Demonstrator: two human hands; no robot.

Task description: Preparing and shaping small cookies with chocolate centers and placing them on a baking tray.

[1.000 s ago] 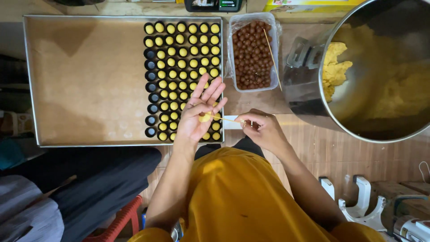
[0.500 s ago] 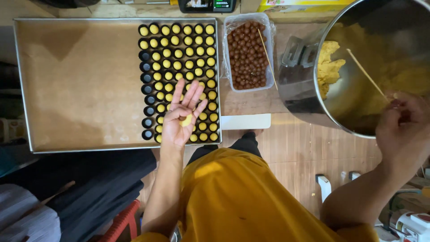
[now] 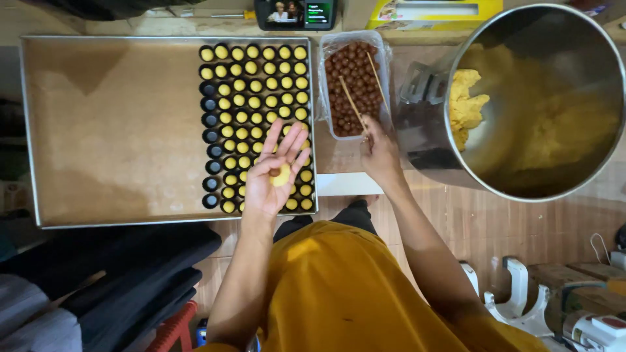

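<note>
The left hand (image 3: 274, 176), fingers spread, cradles a dough ball (image 3: 281, 175) over the tray's (image 3: 117, 130) right edge; the right hand (image 3: 378, 153) pinches a stick (image 3: 351, 103) in the tub (image 3: 354, 88).

Yellow dough ball (image 3: 282, 175), brown filling balls (image 3: 352, 85)

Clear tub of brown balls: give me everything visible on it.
The tub is a rectangular container of clear thin plastic, lidless, upright on the wooden surface between the baking tray and the steel bowl. It is nearly full of small round brown balls. Two thin wooden sticks lie slanted across them. The right hand sits at its near edge, fingers on one stick's lower end.
</note>
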